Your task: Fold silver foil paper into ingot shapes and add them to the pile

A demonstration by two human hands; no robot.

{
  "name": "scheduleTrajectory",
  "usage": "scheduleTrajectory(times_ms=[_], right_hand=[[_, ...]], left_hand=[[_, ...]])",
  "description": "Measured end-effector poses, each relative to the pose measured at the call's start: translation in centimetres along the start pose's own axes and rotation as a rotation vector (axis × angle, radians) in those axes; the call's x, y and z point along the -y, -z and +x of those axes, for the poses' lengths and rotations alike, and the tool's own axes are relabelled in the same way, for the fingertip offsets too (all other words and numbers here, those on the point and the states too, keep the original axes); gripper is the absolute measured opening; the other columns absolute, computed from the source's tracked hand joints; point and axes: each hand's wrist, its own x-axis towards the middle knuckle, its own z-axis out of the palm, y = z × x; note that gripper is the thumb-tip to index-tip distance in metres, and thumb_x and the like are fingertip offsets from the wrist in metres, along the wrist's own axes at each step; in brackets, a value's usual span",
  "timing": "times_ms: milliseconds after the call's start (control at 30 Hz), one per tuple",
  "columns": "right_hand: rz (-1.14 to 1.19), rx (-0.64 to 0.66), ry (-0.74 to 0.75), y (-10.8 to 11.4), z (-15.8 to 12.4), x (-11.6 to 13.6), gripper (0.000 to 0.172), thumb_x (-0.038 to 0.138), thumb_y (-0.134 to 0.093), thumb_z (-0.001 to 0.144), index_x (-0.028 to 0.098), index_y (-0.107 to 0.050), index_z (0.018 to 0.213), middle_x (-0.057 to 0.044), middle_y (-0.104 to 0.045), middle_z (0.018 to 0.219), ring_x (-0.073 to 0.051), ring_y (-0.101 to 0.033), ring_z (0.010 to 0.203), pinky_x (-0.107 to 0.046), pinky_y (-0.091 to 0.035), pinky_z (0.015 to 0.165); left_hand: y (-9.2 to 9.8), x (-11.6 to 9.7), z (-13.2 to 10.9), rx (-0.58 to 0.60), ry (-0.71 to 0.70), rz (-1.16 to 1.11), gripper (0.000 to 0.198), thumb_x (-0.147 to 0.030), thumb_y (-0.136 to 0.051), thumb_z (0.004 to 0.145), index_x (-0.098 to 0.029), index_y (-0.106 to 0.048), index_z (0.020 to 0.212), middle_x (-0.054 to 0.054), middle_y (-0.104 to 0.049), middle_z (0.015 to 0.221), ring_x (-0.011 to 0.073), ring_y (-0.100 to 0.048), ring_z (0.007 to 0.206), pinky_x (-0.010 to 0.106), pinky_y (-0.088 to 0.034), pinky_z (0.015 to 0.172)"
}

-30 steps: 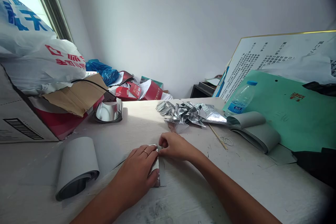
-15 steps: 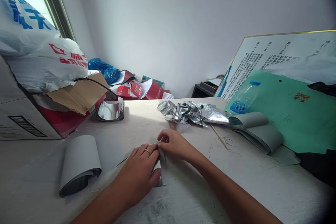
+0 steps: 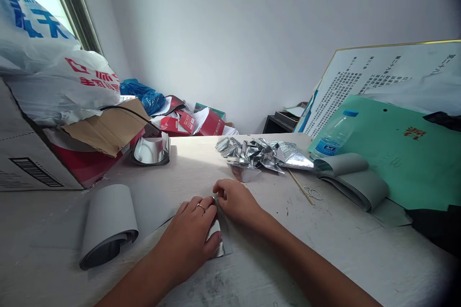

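Observation:
My left hand, with a ring on one finger, lies flat on a thin silver-grey sheet on the table and covers most of it. The sheet's right edge shows beside my left thumb and looks folded over. Close to its far end, my right hand is closed, fingers curled and touching the tips of my left fingers. What is between the right fingers is hidden. To the left, a grey rolled sheet rests on the table.
Crumpled silver foil pieces lie ahead, near a thin stick and rubber bands. A water bottle, a folded grey roll and a green folder are right. A box and a silver roll stand left.
My right hand has shifted slightly left and curled its fingers in more. By my left thumb, the sheet's edge now looks bright silver instead of dark.

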Motion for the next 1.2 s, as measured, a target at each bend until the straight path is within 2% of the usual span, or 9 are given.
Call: scheduleTrajectory(times_ms=[233, 467, 633, 800, 1033, 1200], right_hand=[[-0.027, 0.008, 0.046, 0.0, -0.1, 0.1, 0.031, 0.011, -0.052, 0.077, 0.021, -0.068, 0.102, -0.001, -0.069, 0.092, -0.012, -0.057, 0.083, -0.023, -0.033, 0.070], [-0.106, 0.016, 0.213, -0.4, -0.1, -0.1, 0.044, 0.012, -0.048, 0.083, 0.022, -0.062, 0.123, -0.003, -0.069, 0.097, -0.014, -0.058, 0.085, -0.024, -0.035, 0.073], [-0.147, 0.042, 0.323, 0.0, -0.1, -0.6, 0.044, 0.014, -0.048, 0.085, 0.023, -0.060, 0.127, -0.003, -0.069, 0.104, -0.015, -0.060, 0.089, -0.024, -0.035, 0.074], [-0.224, 0.066, 0.425, 0.0, 0.1, -1.0, 0.042, 0.011, -0.046, 0.085, 0.023, -0.060, 0.122, -0.002, -0.071, 0.101, -0.015, -0.062, 0.089, -0.025, -0.032, 0.071], [-0.221, 0.070, 0.416, 0.0, 0.1, -1.0, 0.042, 0.010, -0.048, 0.084, 0.023, -0.060, 0.122, -0.001, -0.070, 0.101, -0.014, -0.062, 0.090, -0.024, -0.033, 0.072], [-0.221, 0.065, 0.377, 0.3, -0.1, -0.8, 0.041, 0.012, -0.049, 0.086, 0.024, -0.061, 0.123, -0.002, -0.070, 0.105, -0.014, -0.062, 0.093, -0.023, -0.036, 0.076]], left_hand=[[0.0, 0.0, 0.1, 0.006, 0.012, 0.008, 0.033, -0.024, -0.054, 0.087, -0.020, -0.057, 0.120, 0.006, -0.055, 0.135, 0.0280, -0.046, 0.122, 0.049, -0.040, 0.102], [0.3, -0.2, 0.1, 0.005, 0.020, -0.016, 0.027, -0.023, -0.056, 0.086, -0.022, -0.059, 0.113, 0.004, -0.058, 0.125, 0.0276, -0.048, 0.115, 0.049, -0.040, 0.099], [0.6, -0.4, 0.1, 0.025, 0.026, -0.030, 0.017, -0.023, -0.056, 0.087, -0.021, -0.060, 0.103, 0.003, -0.059, 0.119, 0.0269, -0.048, 0.113, 0.048, -0.041, 0.096], [0.6, -0.4, 0.0, 0.028, 0.030, -0.027, 0.016, -0.023, -0.057, 0.087, -0.021, -0.060, 0.103, 0.004, -0.059, 0.122, 0.0274, -0.047, 0.114, 0.049, -0.040, 0.097], [0.5, -0.4, 0.1, 0.022, 0.031, -0.032, 0.018, -0.023, -0.056, 0.087, -0.021, -0.060, 0.105, 0.005, -0.059, 0.122, 0.0274, -0.048, 0.114, 0.048, -0.039, 0.098], [0.5, -0.5, 0.0, 0.007, 0.054, -0.029, 0.016, -0.024, -0.055, 0.087, -0.022, -0.059, 0.103, 0.005, -0.056, 0.129, 0.0284, -0.047, 0.117, 0.049, -0.039, 0.098]])
